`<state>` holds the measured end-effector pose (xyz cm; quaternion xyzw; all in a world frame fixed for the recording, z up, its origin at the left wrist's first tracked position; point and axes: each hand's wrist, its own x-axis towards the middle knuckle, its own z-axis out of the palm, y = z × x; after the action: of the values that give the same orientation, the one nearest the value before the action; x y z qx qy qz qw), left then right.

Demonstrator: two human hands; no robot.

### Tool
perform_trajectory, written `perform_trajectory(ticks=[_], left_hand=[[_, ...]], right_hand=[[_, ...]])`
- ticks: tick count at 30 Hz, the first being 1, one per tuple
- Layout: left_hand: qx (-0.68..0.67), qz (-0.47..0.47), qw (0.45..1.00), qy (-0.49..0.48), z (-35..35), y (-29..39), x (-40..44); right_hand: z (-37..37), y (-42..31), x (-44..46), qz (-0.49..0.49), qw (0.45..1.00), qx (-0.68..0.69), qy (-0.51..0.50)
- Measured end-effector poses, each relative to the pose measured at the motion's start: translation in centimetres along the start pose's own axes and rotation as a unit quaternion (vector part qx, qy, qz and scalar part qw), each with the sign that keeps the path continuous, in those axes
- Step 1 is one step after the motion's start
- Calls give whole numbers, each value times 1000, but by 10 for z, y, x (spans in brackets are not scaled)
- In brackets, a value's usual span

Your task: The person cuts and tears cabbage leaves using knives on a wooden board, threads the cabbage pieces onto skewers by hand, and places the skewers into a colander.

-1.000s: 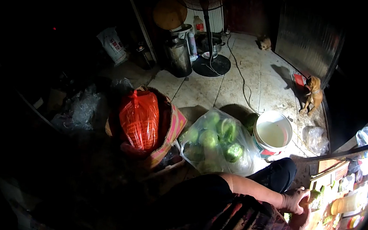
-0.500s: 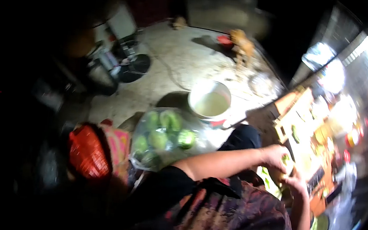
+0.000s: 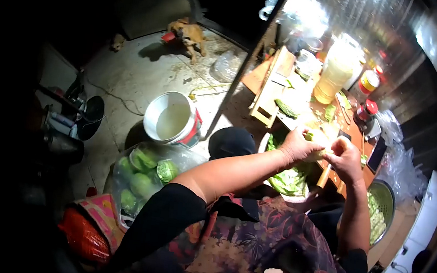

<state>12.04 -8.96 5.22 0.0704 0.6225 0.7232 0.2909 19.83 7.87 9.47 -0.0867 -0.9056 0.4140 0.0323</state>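
My left hand (image 3: 301, 146) is closed round a pale, rounded thing (image 3: 321, 141) with a bit of green at its top; I cannot make out its kind. Fingers of my right hand (image 3: 345, 158) are bent and pinch its right side. Both hands are over the near edge of the table, above a pale basin (image 3: 296, 199) of green leaves (image 3: 288, 183). A knife with a wooden handle (image 3: 324, 177) lies just below my right hand. On the cutting surface beyond sits a bumpy green vegetable (image 3: 287, 108), beside a wooden slicer (image 3: 271, 91).
Bottles, among them a large one of yellow liquid (image 3: 332, 74), stand at the table's back. Right: a colander (image 3: 390, 200) of cut pale-green pieces and a phone (image 3: 377, 154). Left: a white bucket (image 3: 193, 126) of liquid, a plastic bag of cabbages (image 3: 143, 184), and a dog (image 3: 188, 36).
My view has swung to the right, so the table and both hands sit nearer the middle and look sharper. Both hands still hold the pale thing together.
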Motion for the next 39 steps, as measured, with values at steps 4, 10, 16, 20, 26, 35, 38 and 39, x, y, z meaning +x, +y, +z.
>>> perform_trajectory(ticks=[4,10,16,20,26,35,38,39], left_hand=[[40,92,995,-12,1,-42,50],[-31,-133,987,-86,11,-18,81],[37,-176,979,-98,12,-34,111],[61,-180,978,-84,10,-49,122],[21,-178,980,-86,10,-60,132],[53,-114,988,-90,15,-67,134],[65,-86,989,-105,10,-76,139],[78,-96,987,-102,10,-76,139]], right_hand=[[6,23,21,-9,996,-85,16],[18,63,39,39,995,-54,76],[29,94,44,111,991,46,56],[39,108,55,146,987,52,38],[38,122,65,134,987,70,60],[40,119,69,146,986,33,71],[44,118,68,125,990,16,70],[46,118,67,114,991,3,68]])
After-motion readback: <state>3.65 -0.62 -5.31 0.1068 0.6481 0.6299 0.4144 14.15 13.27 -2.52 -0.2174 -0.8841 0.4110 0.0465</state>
